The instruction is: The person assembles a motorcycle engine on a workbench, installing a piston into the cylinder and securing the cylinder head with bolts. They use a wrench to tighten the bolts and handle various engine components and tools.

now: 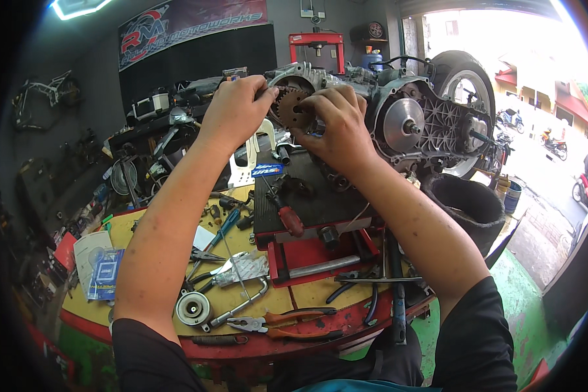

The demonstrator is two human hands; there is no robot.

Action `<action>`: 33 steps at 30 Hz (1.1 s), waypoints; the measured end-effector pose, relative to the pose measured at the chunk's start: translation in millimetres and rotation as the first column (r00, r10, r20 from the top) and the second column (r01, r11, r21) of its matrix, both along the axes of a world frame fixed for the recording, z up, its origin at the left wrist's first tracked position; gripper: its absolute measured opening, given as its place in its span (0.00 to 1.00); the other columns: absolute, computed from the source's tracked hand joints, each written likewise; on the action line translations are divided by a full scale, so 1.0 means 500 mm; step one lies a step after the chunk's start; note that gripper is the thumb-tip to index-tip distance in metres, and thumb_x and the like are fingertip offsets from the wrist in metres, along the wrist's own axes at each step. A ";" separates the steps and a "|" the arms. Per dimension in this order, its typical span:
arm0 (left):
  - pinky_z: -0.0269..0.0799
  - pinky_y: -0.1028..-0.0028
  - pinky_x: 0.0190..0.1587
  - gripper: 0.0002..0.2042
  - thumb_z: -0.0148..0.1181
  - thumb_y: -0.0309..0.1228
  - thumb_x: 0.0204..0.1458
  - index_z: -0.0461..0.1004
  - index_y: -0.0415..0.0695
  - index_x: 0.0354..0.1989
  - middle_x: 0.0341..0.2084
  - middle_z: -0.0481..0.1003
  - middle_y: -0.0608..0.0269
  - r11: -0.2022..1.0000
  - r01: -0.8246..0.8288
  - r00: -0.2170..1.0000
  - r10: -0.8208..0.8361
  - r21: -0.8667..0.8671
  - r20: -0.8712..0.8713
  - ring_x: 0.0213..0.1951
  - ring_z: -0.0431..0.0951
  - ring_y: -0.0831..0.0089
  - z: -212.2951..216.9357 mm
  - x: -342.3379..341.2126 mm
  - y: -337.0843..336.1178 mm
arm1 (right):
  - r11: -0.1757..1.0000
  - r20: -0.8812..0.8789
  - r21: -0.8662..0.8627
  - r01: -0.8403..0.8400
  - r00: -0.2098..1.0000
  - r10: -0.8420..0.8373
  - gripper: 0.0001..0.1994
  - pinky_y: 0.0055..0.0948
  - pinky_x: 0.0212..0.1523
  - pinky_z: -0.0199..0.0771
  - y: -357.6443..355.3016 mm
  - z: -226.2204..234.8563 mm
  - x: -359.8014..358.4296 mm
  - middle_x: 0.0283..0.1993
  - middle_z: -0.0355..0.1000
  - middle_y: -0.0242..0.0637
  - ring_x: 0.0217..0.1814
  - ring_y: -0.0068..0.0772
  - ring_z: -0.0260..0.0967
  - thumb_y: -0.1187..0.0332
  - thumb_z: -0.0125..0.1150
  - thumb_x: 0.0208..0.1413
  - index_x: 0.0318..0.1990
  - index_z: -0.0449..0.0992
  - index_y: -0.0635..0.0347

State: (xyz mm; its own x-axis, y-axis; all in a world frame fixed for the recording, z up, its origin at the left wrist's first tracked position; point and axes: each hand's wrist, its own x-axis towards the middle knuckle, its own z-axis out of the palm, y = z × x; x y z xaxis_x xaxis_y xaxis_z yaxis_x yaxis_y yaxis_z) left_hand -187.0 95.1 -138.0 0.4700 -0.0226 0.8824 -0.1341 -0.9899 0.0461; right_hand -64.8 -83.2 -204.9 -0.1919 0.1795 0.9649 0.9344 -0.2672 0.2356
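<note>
A round, brownish metal gear (287,110) with teeth along its rim and holes in its face stands upright in front of the engine. My left hand (238,108) pinches the gear's upper left rim between thumb and curled fingers. On the other side, my right hand (338,121) grips its right edge, with the thumb low and the fingers across the face. Directly behind is the grey metal engine (431,121), with a shiny round pulley (402,124) on its right part. My fingers hide part of the gear, and I cannot tell whether it touches the engine.
Below my hands, a black-topped stand (274,219) carries a red-handled screwdriver (290,221). Orange-handled pliers (294,315) and a round metal part (193,308) lie on the yellow workbench (147,228). A black bucket (467,206) stands right; a wheel (467,78) rises behind.
</note>
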 end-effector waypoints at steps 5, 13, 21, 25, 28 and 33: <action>0.76 0.53 0.41 0.17 0.61 0.42 0.64 0.80 0.36 0.35 0.24 0.80 0.44 1.000 0.003 1.000 -0.003 -0.009 -0.009 0.33 0.82 0.42 0.000 -0.005 -0.002 | 1.000 0.026 0.008 0.013 1.000 -0.014 0.19 0.48 0.60 0.63 0.001 -0.005 -0.007 0.50 0.75 0.31 0.60 0.42 0.67 0.62 0.79 0.42 0.44 0.85 0.51; 0.75 0.51 0.40 0.17 0.62 0.42 0.63 0.80 0.37 0.36 0.27 0.80 0.41 0.997 0.043 0.996 -0.048 0.060 0.079 0.36 0.82 0.39 -0.003 0.008 0.003 | 0.998 0.021 0.004 0.070 0.997 -0.070 0.20 0.49 0.62 0.62 -0.002 -0.012 -0.006 0.51 0.75 0.31 0.61 0.45 0.67 0.61 0.80 0.40 0.44 0.86 0.52; 0.73 0.55 0.37 0.16 0.62 0.40 0.65 0.80 0.36 0.38 0.26 0.79 0.41 0.998 0.020 1.000 -0.020 -0.054 0.010 0.34 0.82 0.41 -0.003 -0.001 -0.012 | 0.999 -0.034 -0.028 0.017 0.999 -0.018 0.20 0.47 0.63 0.60 -0.001 -0.009 -0.008 0.53 0.76 0.32 0.62 0.44 0.66 0.59 0.80 0.40 0.42 0.85 0.52; 0.71 0.59 0.38 0.15 0.60 0.39 0.66 0.78 0.36 0.41 0.28 0.78 0.46 0.999 0.016 0.998 -0.018 0.035 0.066 0.34 0.81 0.48 -0.009 0.005 -0.003 | 1.000 -0.017 -0.017 0.015 1.000 -0.015 0.17 0.48 0.60 0.59 0.005 -0.003 -0.007 0.52 0.76 0.31 0.62 0.43 0.65 0.57 0.77 0.42 0.39 0.85 0.53; 0.73 0.59 0.40 0.15 0.61 0.40 0.66 0.79 0.37 0.44 0.31 0.80 0.45 0.999 0.008 0.999 -0.010 0.043 0.049 0.38 0.83 0.46 -0.009 0.001 -0.004 | 1.000 -0.021 -0.022 0.018 1.000 -0.019 0.17 0.50 0.61 0.58 0.005 -0.003 -0.009 0.52 0.77 0.31 0.62 0.43 0.65 0.57 0.76 0.43 0.39 0.86 0.54; 0.73 0.60 0.39 0.15 0.61 0.40 0.66 0.78 0.37 0.43 0.30 0.80 0.45 0.999 0.002 1.000 -0.002 0.035 0.012 0.35 0.82 0.50 -0.007 -0.007 -0.004 | 1.000 -0.047 -0.023 0.019 0.999 -0.020 0.19 0.51 0.64 0.57 0.012 -0.002 -0.006 0.53 0.77 0.31 0.63 0.44 0.65 0.57 0.77 0.42 0.41 0.86 0.55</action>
State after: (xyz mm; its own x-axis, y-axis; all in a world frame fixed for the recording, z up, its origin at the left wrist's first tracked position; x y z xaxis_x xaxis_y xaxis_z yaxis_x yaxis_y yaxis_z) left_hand -190.6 93.2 -141.5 0.4591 -0.0546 0.8867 -0.1366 -0.9906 0.0097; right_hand -68.1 -77.0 -206.0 -0.1422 0.2043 0.9685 0.9393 -0.2808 0.1972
